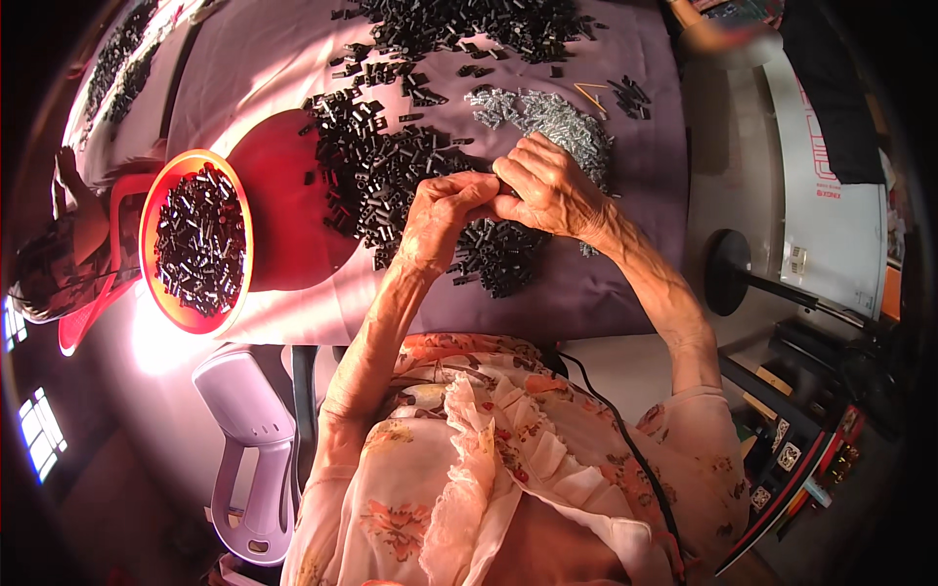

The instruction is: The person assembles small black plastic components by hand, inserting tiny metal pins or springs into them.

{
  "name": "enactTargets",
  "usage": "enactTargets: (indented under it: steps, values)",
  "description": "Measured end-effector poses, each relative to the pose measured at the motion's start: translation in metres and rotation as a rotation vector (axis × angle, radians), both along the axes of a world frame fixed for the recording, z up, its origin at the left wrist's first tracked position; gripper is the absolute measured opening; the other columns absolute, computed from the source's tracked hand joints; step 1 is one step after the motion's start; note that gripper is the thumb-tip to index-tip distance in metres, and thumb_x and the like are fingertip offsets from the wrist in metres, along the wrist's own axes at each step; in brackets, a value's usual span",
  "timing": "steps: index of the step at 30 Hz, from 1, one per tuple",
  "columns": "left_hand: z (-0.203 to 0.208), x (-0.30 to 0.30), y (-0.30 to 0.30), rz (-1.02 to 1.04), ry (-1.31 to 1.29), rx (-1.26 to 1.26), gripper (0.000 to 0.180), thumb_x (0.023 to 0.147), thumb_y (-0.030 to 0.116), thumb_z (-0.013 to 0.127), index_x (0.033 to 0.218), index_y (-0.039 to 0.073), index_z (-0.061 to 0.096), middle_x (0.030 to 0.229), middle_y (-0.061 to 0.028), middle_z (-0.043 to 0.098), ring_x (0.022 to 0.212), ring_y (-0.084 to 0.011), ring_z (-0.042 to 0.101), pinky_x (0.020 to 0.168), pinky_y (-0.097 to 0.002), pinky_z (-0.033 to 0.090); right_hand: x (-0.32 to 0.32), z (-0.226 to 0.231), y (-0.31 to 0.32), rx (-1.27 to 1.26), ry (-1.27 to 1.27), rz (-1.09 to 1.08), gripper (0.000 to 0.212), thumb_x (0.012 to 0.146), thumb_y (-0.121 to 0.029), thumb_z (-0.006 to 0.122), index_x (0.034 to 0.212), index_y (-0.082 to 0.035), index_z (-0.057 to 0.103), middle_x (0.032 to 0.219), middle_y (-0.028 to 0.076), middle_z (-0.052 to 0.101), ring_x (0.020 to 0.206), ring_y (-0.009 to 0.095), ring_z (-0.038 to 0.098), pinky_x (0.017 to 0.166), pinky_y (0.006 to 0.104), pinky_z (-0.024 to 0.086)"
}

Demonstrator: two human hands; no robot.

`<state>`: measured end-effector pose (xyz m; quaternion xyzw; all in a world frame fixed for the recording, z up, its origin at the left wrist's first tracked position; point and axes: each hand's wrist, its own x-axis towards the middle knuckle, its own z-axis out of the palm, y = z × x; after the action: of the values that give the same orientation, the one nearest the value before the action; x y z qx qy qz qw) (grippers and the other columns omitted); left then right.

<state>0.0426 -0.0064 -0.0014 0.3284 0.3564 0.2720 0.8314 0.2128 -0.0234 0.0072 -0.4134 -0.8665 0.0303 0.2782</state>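
My left hand (pixel 446 213) and my right hand (pixel 553 188) meet over the middle of the table, thumbs and fingertips pressed together in a pinch. What they hold is mostly covered by the fingers; only a small dark bit shows between them. Beneath and to the left spreads a heap of small black plastic parts (pixel 391 161), with a smaller black heap (pixel 498 259) just under my wrists. Beyond my right hand lies a pile of small silvery metal pieces, screw-like (pixel 572 127).
An orange-red bowl (pixel 249 249) full of black parts stands left, by a red chair (pixel 125 210). More black parts (pixel 479 24) lie at the far side of the purplish tablecloth (pixel 645 283). A lilac plastic chair (pixel 239 391) is lower left; a white box (pixel 831 230) and round black base (pixel 727 272) are right.
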Motion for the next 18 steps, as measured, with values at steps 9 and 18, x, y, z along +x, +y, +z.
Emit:
enactTargets:
  steps: [9,18]
  values:
    - [-0.005,0.001,0.000,-0.028,-0.040,0.029,0.022,0.082,0.016,0.058,0.087,-0.006,0.061,0.079,-0.0088,0.062,0.071,-0.0144,0.059,0.073,-0.0263,0.047,0.000,-0.001,0.000,0.084,-0.065,0.013,0.019,0.058,-0.011,0.061,0.064,-0.004,0.045,0.059,0.006,0.044,0.058,0.021,0.047,0.058,0.0327,0.040]
    - [-0.006,-0.026,0.010,0.099,0.093,0.202,0.018,0.082,0.012,0.057,0.089,-0.004,0.060,0.081,-0.0086,0.063,0.073,-0.0143,0.060,0.072,-0.0254,0.048,-0.007,0.010,0.013,-0.207,0.075,0.020,0.040,0.068,-0.036,0.067,0.086,-0.001,0.058,0.074,0.010,0.059,0.068,0.024,0.056,0.064,0.0342,0.044]
